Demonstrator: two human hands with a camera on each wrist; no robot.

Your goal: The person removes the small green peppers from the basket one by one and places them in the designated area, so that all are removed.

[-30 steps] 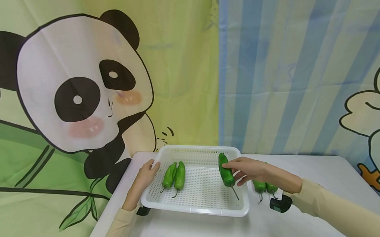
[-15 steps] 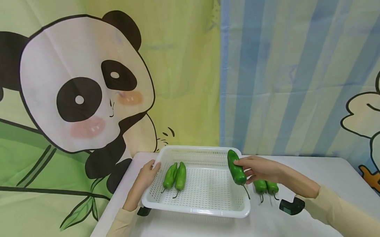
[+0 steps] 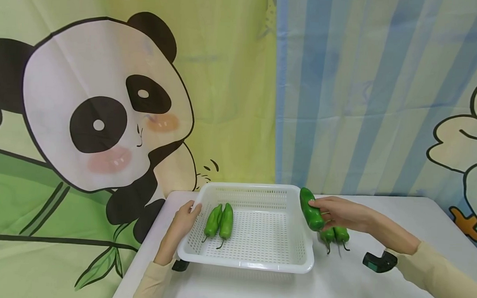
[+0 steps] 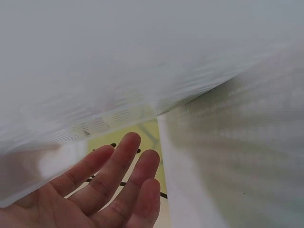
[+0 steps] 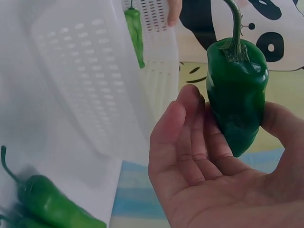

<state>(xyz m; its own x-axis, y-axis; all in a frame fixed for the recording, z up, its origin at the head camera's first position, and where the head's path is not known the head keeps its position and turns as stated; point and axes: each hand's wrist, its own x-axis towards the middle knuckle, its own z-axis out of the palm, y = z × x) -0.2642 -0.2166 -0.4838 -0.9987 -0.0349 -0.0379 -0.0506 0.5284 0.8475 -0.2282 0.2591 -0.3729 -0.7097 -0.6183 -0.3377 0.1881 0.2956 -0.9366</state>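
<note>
- Head view: my hands are well apart; the left hand (image 3: 184,219) holds the white basket (image 3: 246,265) by its left rim, thumb inside, the other fingers loose outside.
- My right hand (image 3: 344,212) pinches one green pepper (image 3: 312,216) between thumb and fingers, up beside the basket's right rim (whether it overhangs the rim, I can't tell).
- Two peppers (image 3: 226,221) lie side by side inside, toward the left; two more peppers (image 3: 341,234) rest on the bench (image 3: 348,282), near my right hand.
- For a good carry, I'd judge: a light, firm pinch, since smooth skin could slip; stem (image 5: 236,29) clear of the rim; left hand steady, lest the basket skid.
</note>
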